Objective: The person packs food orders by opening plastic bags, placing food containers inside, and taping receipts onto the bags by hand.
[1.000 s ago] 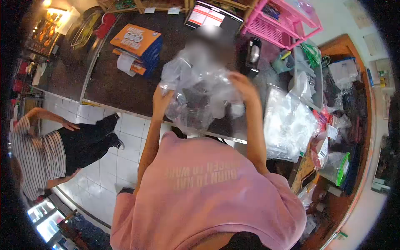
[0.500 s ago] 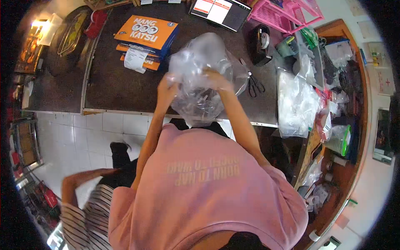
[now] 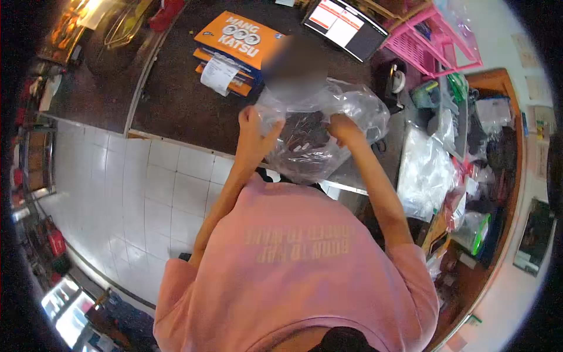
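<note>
A large clear plastic bag (image 3: 360, 111) is spread between my two hands at the table's front edge, its mouth held wide. My left hand (image 3: 257, 132) grips the bag's left side, with the film between thumb and fingers. On the right, my right hand (image 3: 346, 130) is closed on the bag, fingers curled into the film. Just beyond my left hand stands a stack of orange and dark blue food boxes (image 3: 239, 38) with a paper receipt (image 3: 219, 74) on its front. A blurred patch hides part of the table behind the bag.
A tablet (image 3: 346, 28) leans at the back, left of a pink plastic basket (image 3: 434, 44). A black tape dispenser (image 3: 392, 88) stands beyond the bag. Piled clear bags (image 3: 427, 170) lie at the right edge. White floor tiles (image 3: 158, 176) show at left.
The bag has gone from bunched up to spread wider, and my hands are further apart on it. A person in a striped shirt at the left has gone from view. The view has turned.
</note>
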